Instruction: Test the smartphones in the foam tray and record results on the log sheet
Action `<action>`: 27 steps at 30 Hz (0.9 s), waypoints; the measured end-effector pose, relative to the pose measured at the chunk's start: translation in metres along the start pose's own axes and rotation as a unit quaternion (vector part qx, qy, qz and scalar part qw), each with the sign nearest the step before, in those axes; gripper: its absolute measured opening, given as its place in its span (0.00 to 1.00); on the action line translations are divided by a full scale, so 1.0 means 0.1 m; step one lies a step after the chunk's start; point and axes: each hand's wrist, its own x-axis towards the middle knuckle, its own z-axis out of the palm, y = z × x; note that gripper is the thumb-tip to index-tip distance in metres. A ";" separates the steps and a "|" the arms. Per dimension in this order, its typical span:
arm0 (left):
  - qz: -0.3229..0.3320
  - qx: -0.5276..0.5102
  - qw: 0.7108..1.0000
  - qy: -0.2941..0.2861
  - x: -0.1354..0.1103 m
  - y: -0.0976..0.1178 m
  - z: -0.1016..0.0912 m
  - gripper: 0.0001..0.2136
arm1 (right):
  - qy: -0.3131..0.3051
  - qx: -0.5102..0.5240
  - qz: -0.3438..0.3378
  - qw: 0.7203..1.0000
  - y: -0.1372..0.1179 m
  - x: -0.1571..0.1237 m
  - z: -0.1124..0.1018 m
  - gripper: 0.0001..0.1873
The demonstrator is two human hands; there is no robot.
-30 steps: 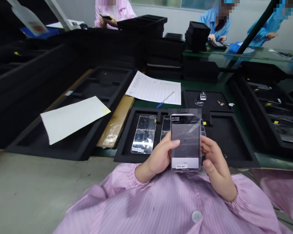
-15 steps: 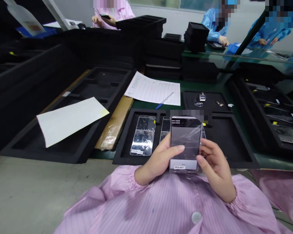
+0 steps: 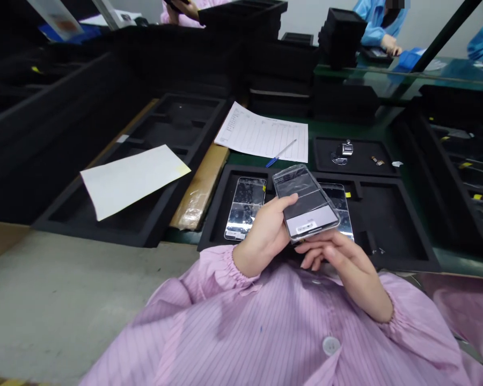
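1. The phone (image 3: 308, 203) is held up above the tray (image 3: 390, 214), tilted, with its lower edge towards the body, which probably puts its face in the wearer's line of sight.
2. The left hand (image 3: 265, 230) is clamped on the phone from its left side: the thumb (image 3: 288, 201) lies over the front, the other fingers go behind. Gripped near the edge like this, most of the screen seems free to view.
3. The right hand (image 3: 356, 265) sits under the lower right corner, its fingers (image 3: 316, 246) loosely curled and close together. They may be steadying that end, though the angle hides whether they bear on it.
4. Two more phones lie face up in the tray, the left phone (image 3: 245, 206) and the partly covered right phone (image 3: 342, 206); the recesses likely keep them from sliding or knocking together.
5. Beyond the tray, a blue pen (image 3: 280, 153) rests on a printed sheet (image 3: 261, 131), perhaps kept there so that writing is within easy reach.
6. Small parts (image 3: 377, 161) and a shiny metal piece (image 3: 346, 149) sit in a shallow tray (image 3: 326, 161), whose rim presumably stops them straying across the table (image 3: 245, 159).
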 end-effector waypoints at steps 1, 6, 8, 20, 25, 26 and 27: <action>-0.023 -0.008 1.000 0.012 0.01 0.01 0.02 0.02 | 0.004 -0.005 -0.004 1.000 -0.03 0.01 0.03 0.14; -0.017 -0.010 1.000 0.020 -0.01 -0.06 0.04 0.03 | 0.055 -0.004 0.005 0.998 -0.11 0.07 0.17 0.12; 0.028 -0.012 0.999 0.019 -0.02 -0.11 0.04 0.02 | 0.065 0.008 0.017 0.998 -0.12 0.09 0.20 0.13; 0.307 -0.010 0.952 0.015 -0.01 -0.13 0.03 0.10 | 0.111 0.010 0.025 0.994 -0.10 0.10 0.24 0.16; 0.308 -0.013 0.951 0.020 0.01 -0.11 0.01 0.13 | 0.087 0.018 0.019 0.996 -0.10 0.15 0.26 0.14; 0.311 -0.005 0.950 0.017 0.02 -0.12 -0.01 0.12 | 0.087 0.030 0.024 0.995 -0.09 0.18 0.27 0.14; 0.322 0.006 0.946 0.013 0.02 -0.14 -0.03 0.12 | 0.091 0.041 0.029 0.995 -0.09 0.20 0.27 0.15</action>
